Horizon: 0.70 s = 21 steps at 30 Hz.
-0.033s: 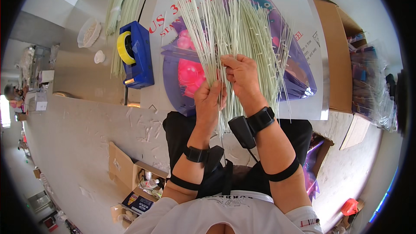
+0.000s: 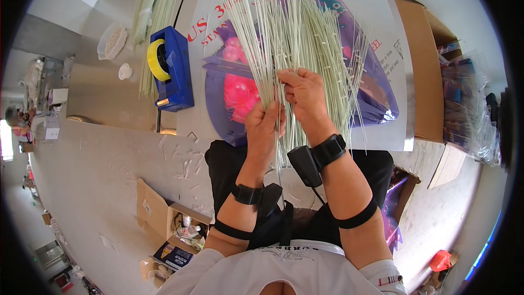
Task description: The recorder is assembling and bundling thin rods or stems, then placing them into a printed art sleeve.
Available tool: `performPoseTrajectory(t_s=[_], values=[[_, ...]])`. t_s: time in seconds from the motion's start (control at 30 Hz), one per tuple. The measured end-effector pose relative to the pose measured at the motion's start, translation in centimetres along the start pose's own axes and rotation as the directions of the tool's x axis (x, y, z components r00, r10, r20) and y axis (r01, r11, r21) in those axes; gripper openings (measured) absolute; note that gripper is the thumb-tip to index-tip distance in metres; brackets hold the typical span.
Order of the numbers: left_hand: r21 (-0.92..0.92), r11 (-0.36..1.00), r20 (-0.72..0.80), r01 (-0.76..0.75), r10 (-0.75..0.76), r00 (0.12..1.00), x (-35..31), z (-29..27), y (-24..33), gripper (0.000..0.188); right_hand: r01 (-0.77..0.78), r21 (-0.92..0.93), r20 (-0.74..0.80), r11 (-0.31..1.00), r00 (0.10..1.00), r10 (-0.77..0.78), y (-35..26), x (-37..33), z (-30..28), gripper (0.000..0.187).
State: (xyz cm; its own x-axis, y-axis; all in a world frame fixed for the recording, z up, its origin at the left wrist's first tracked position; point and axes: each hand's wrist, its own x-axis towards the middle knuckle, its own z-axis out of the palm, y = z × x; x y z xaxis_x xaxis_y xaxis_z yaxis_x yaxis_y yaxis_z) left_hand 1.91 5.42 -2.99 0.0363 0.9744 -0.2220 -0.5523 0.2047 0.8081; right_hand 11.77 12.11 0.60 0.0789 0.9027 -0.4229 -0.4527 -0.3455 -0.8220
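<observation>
My left hand (image 2: pixel 265 125) closes round a fanned bunch of thin pale rods (image 2: pixel 245 43), thumb laid along them. Just beside it and slightly farther off, my right hand (image 2: pixel 304 92) pinches one or a few thin rods between thumb and fingers; how many is too fine to tell. Under and right of the hands lies a thick heap of pale green rods (image 2: pixel 322 54), several with short white sleeves on them. The heap rests on purple printed sheets (image 2: pixel 218 98) with pink patterns.
Left on the metal table stand a blue tape dispenser (image 2: pixel 177 71) with yellow tape, a white bowl (image 2: pixel 113 42) of small pieces, a small white object (image 2: pixel 125 71) and another rod bundle (image 2: pixel 155 11). Cardboard boxes stand at right (image 2: pixel 420 71) and on the floor (image 2: pixel 155 207).
</observation>
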Motion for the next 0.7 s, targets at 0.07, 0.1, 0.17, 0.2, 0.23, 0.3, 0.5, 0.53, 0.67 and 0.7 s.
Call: performPoseTrajectory(t_s=[0.07,0.1,0.17,0.2,0.23,0.3,0.5,0.53,0.67,0.7], values=[[0.014,1.000,0.002,-0.011,0.011,1.000,-0.1,0.1,-0.3,0.021,0.002,-0.009,0.005,1.000,1.000,-0.002,0.1,0.1,-0.1,0.009],[0.028,0.999,0.005,-0.022,0.022,1.000,-0.1,0.1,-0.4,0.021,0.005,-0.016,0.009,1.000,1.000,-0.005,0.1,0.1,-0.1,0.009],[0.020,1.000,-0.018,0.009,-0.009,1.000,-0.1,0.2,-0.3,0.020,0.018,-0.024,0.002,1.000,1.000,-0.018,0.0,0.3,-0.3,0.010],[0.013,0.999,-0.039,0.040,-0.039,0.998,-0.1,0.2,-0.1,0.020,0.031,-0.030,-0.005,0.999,0.999,-0.031,0.0,0.4,-0.4,0.010],[0.013,0.999,-0.043,0.041,-0.040,0.998,-0.1,0.1,-0.1,0.020,0.028,-0.031,-0.005,0.999,1.000,-0.028,-0.1,0.5,-0.6,0.010],[-0.007,0.997,-0.081,0.073,-0.073,0.994,-0.1,-0.1,0.1,0.020,0.059,-0.049,-0.063,0.997,0.996,-0.062,-0.6,0.6,-0.8,0.013],[-0.014,0.994,-0.085,0.110,-0.111,0.990,0.5,0.4,0.1,0.019,0.088,-0.238,-0.108,0.967,0.987,-0.117,-0.8,1.8,-3.4,0.013],[-0.014,0.993,-0.091,0.116,-0.117,0.989,0.5,0.3,-0.2,0.019,0.096,-0.282,-0.132,0.955,0.982,-0.138,-0.7,1.8,-3.6,0.012],[0.014,0.997,-0.108,0.070,-0.068,0.992,1.1,0.3,-0.8,0.019,0.132,-0.308,-0.164,0.942,0.968,-0.190,-0.4,1.9,-3.9,0.009],[0.028,0.998,-0.119,0.052,-0.048,0.992,1.2,0.3,-0.8,0.019,0.130,-0.307,-0.165,0.943,0.968,-0.187,-0.4,1.8,-3.8,0.009]])
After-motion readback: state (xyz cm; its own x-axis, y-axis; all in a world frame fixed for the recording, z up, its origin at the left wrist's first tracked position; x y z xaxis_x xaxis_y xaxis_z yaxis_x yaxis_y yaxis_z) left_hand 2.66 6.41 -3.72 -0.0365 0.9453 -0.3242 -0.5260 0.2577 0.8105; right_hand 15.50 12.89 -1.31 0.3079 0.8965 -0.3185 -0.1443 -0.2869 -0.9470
